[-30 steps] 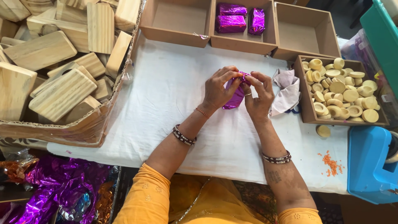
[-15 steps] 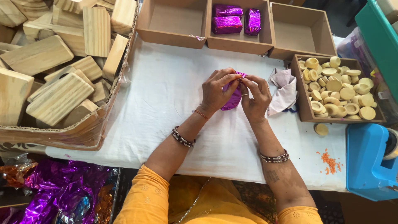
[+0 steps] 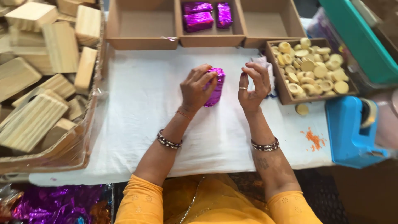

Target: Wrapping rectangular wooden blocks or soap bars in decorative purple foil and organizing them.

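Observation:
My left hand (image 3: pixel 197 87) grips a block wrapped in shiny purple foil (image 3: pixel 216 88), held on end over the white cloth (image 3: pixel 137 103). A little to its right, my right hand (image 3: pixel 253 84) is off the block, palm turned toward me, fingers loosely curled and holding nothing. Three more purple foil-wrapped blocks (image 3: pixel 199 20) lie in the middle cardboard tray (image 3: pixel 209 40) at the far edge.
A big carton of bare wooden blocks (image 3: pixel 45 83) fills the left. A box of small round cream discs (image 3: pixel 311 66) sits on the right, one disc (image 3: pixel 302 109) loose beside it. A blue tape dispenser (image 3: pixel 352 130) stands at the near right. Purple foil sheets (image 3: pixel 54 205) lie below the table edge.
Both hands were together folding foil on the block. Now my right hand has let go and drawn away to the right, while the left keeps the block.

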